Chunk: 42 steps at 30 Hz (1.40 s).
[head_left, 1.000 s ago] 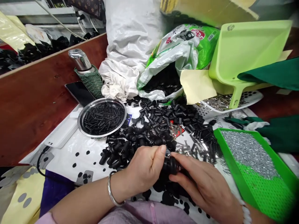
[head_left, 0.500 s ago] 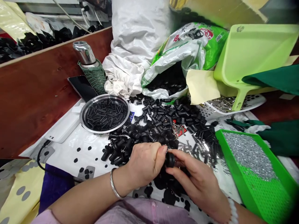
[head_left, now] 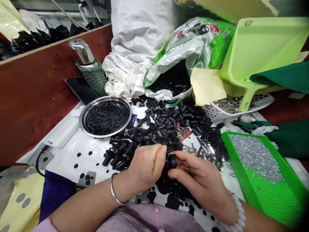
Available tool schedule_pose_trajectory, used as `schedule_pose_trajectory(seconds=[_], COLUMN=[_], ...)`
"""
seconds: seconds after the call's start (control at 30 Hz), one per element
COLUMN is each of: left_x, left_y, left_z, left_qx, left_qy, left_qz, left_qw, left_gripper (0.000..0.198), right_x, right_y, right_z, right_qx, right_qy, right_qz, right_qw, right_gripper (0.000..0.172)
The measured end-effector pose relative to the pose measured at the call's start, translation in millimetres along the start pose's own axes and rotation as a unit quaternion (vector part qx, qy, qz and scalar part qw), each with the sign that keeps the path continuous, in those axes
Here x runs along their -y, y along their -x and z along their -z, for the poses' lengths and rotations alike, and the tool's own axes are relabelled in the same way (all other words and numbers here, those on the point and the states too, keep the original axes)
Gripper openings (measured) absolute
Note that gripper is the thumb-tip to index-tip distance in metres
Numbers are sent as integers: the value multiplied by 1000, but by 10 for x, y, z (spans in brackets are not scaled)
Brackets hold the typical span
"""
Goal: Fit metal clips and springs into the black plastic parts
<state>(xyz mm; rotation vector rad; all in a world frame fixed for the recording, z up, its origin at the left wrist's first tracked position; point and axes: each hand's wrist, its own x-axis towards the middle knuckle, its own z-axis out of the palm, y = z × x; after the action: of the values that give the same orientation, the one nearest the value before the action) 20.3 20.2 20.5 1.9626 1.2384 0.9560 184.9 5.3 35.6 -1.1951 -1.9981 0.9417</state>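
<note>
My left hand [head_left: 147,166] is closed in a fist, its thumb on top, around a small black plastic part with a round flanged end [head_left: 172,160]. From the other side, my right hand [head_left: 202,180] reaches it with thumb and index finger at the round end, the other fingers curled behind. Most of the part is hidden inside the left fist. Just beyond the hands lies a pile of black cylindrical plastic parts [head_left: 166,119]. Slim metal pins [head_left: 190,149] are scattered at the right of that pile.
On the left stands a round metal dish [head_left: 81,120] of black springs, near a phone [head_left: 80,88] and a flask [head_left: 90,69]. At right is a green tray [head_left: 248,190] with small silvery pieces. Behind are an open plastic bag [head_left: 166,64] and a light green dustpan [head_left: 263,48].
Both hands have shifted slightly left in the picture, along with the whole scene. The round end of the black part now shows more openly between the hands.
</note>
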Motion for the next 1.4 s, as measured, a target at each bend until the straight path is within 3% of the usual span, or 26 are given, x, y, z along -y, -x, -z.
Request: schedule_pose_trajectory(seconds=[0.1,0.17,0.23,0.33,0.43,0.5,0.57,0.63,0.7,0.77,0.83,0.93,1.03,1.13,1.23,1.33,1.4], left_x=[51,52,25,-33,-69,-74,-64,-46,-30,-27,-40,-69,-69,-28,10,-3,-34], left_y=[-10,-29,-50,-66,-50,-26,2,27,41,43,33,13,15,42,65,48,21], left_z=[-42,-61,-67,-51,-28,-23,-27,-33,-35,-33,-29,-26,-33,-54,-77,-77,-63], left_qx=[-25,-12,16,66,98,88,52,13,-10,-6,23,84,109,53,24,67,101], left_qy=[-40,18,128,280,335,313,258,196,163,180,241,323,330,241,171,233,288], left_qz=[-44,0,80,194,233,202,154,108,80,92,148,234,228,148,93,141,187], left_qw=[998,1000,988,938,908,924,952,975,983,979,959,913,910,958,981,960,934], left_gripper=[32,34,40,47,49,49,47,46,45,45,47,50,50,46,44,46,48], right_x=[48,71,92,113,110,110,127,164,206,234,231,177,120,124,179,212,194], right_y=[-27,-54,-71,-68,-49,-42,-46,-62,-79,-82,-63,-15,4,-33,-82,-74,-36], right_z=[-47,-12,78,241,295,246,164,96,70,92,147,227,220,141,123,217,287], right_qx=[70,84,87,49,11,1,-8,18,69,104,83,21,3,3,48,44,23], right_qy=[-193,-204,-127,51,217,263,239,175,123,116,164,273,330,272,213,226,292], right_qz=[-199,-232,-178,-11,169,244,235,142,45,8,40,159,264,210,105,150,226], right_qw=[958,947,972,997,961,933,942,974,989,988,982,949,906,939,970,961,929], right_gripper=[23,29,33,39,55,41,27,22,32,42,43,52,39,25,40,46,51])
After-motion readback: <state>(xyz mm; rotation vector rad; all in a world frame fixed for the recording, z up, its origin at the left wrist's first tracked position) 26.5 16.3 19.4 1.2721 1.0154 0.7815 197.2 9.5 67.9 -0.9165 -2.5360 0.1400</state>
